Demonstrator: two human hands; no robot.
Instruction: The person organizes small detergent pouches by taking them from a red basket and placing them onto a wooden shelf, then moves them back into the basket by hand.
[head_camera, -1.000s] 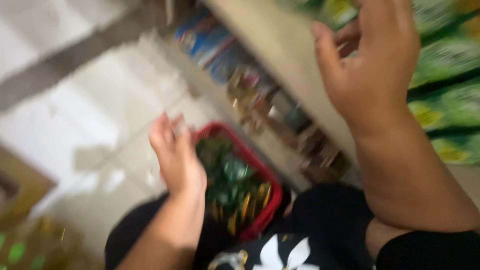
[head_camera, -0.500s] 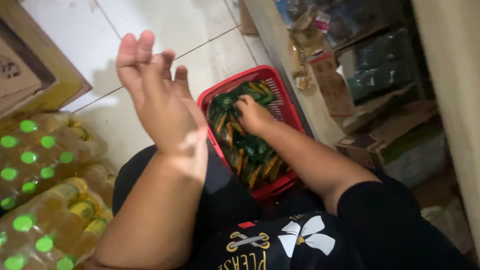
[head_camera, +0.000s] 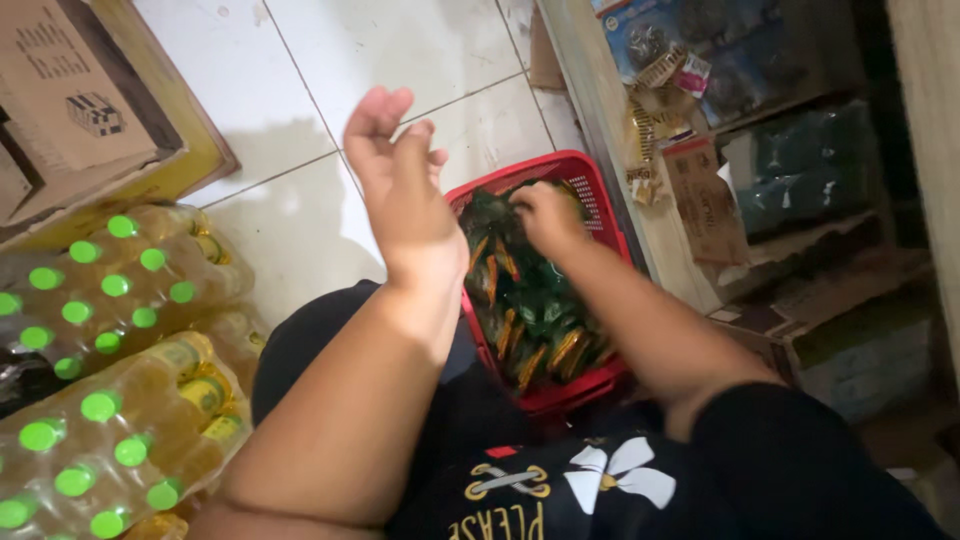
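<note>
A red plastic basket (head_camera: 607, 215) stands on the tiled floor in front of me, filled with several green and orange snack packets (head_camera: 530, 310). My right hand (head_camera: 545, 215) reaches down into the far end of the basket, fingers curled onto the packets there. My left hand (head_camera: 400, 190) is raised above the basket's left side, fingers loosely bent and apart, holding nothing.
Shrink-wrapped packs of yellow oil bottles with green caps (head_camera: 110, 380) lie at the left. Cardboard boxes (head_camera: 80, 100) sit at the upper left. A low shelf (head_camera: 720, 150) with packaged goods runs along the right. White floor tiles (head_camera: 330, 60) lie beyond the basket.
My right hand came down from the shelf into the basket and has shifted toward its far end. My left hand stayed raised over the basket's left side. The view tilted down.
</note>
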